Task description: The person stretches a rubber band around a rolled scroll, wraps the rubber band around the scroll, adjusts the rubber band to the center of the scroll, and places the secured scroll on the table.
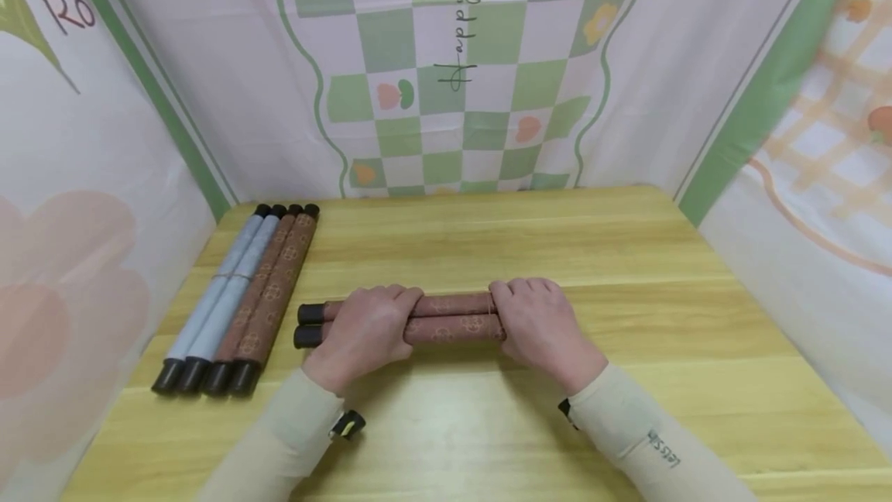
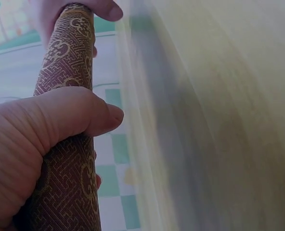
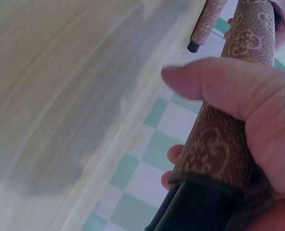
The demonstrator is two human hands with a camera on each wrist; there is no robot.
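Note:
Two brown patterned scrolls [image 1: 449, 328] lie side by side, crosswise before me, with black end knobs [image 1: 310, 336] showing at the left. My left hand [image 1: 365, 330] grips them near that end, and my right hand [image 1: 545, 325] grips them near the other. A thin cord runs round them by my right hand. In the left wrist view the left thumb lies across the brown fabric [image 2: 65, 192]. The right wrist view shows the right thumb over the pair and a black knob [image 3: 195, 207] below it. The palms hide part of both scrolls.
At the table's left lie two pale blue scrolls [image 1: 240, 258] and two brown scrolls [image 1: 279, 293], all with black knobs, parallel and close together. The blue pair is tied with a cord. Printed curtains [image 1: 432, 138] stand behind the wooden table [image 1: 662, 293] and at both sides.

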